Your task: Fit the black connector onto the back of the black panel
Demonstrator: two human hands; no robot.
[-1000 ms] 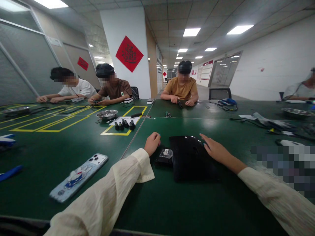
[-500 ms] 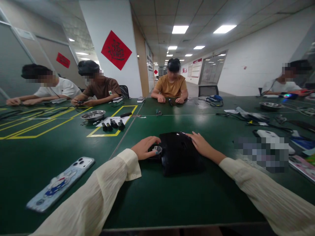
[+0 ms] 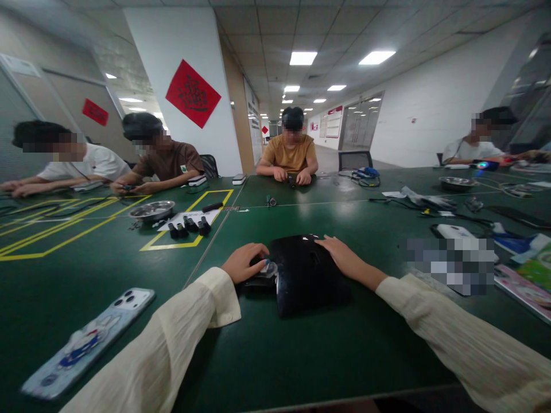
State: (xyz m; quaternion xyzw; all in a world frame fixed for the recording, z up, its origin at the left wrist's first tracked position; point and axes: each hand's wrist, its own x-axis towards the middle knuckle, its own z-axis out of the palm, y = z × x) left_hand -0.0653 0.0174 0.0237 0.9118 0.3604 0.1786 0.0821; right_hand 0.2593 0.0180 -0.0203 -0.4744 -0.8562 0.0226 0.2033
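Observation:
A glossy black curved panel (image 3: 312, 281) lies in front of me on the green table (image 3: 241, 367). At its left edge is a black part with a clear, crumpled-looking plastic piece (image 3: 270, 269). My left hand (image 3: 246, 263) is curled around that piece, the thumb on its near side and the fingers over the far side; the fingertips are partly hidden. Along the panel's upper right edge rests my right hand (image 3: 342, 256), its fingers stretched out and lying on the black surface.
A phone in a blue case (image 3: 90, 344) lies at the left. Farther off are a metal bowl (image 3: 152, 211), several black cylindrical parts (image 3: 189, 227) and a black-handled tool (image 3: 212, 207). Cables, bags and a white device (image 3: 458, 234) lie at the right. A person (image 3: 288, 152) sits opposite.
My view has turned slightly right. The panel's left side shows more of the black part beside it. Both hands keep their places on it. The person opposite has brought their hands closer together.

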